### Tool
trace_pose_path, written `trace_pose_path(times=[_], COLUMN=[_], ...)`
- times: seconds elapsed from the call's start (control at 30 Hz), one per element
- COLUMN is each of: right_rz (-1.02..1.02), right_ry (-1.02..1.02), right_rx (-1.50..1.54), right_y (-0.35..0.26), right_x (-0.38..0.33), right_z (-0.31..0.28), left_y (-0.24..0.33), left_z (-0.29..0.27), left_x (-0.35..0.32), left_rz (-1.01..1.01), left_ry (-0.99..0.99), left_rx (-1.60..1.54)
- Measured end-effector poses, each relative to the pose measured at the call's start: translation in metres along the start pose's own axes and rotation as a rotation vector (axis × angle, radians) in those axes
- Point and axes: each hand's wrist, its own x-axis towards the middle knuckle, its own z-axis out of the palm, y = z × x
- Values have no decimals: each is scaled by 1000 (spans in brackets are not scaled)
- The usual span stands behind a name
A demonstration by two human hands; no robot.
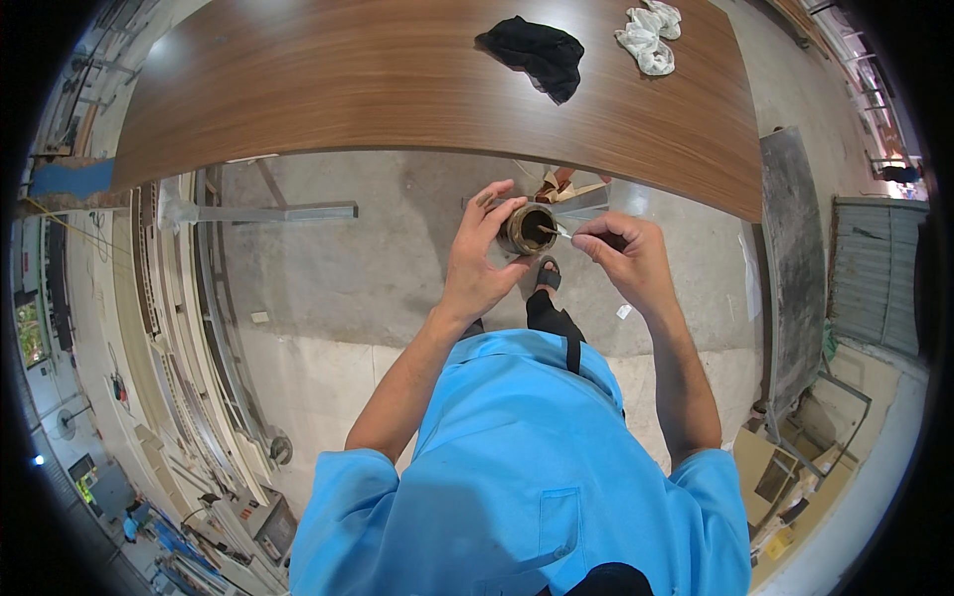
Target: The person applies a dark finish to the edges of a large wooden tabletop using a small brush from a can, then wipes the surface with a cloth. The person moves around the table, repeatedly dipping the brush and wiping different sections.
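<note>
My left hand [477, 260] is wrapped around a small open jar [510, 234] with brown-stained sides, held just in front of the table's near edge. Dark brown stuff shows inside its round mouth. Between the fingertips of my right hand [632, 258] is a thin stick-like tool [562, 231] with a pale handle. Its brown-coated end reaches into the jar; whether it has bristles I cannot tell.
A long wood-grain table [397, 89] lies ahead, with a black cloth [537, 58] and a white crumpled cloth [651, 38] on it. Scraps [564, 187] lie on the floor beneath. Long boards [184, 328] stand at left; a grey panel [795, 268] leans at right.
</note>
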Motion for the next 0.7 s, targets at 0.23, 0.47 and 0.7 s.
trace_pose_path(times=[0.23,0.47,0.7], right_rz=[26,-106,41], right_ry=[19,315,612], right_rx=[-17,-49,4], right_y=[3,79,215], right_x=[-9,-9,19], right_z=[-18,-39,-67], left_y=[12,4,4], left_z=[21,54,102], left_x=[4,20,19], left_rz=[18,-44,-161], left_ry=[7,1,26], left_rx=[39,122,76])
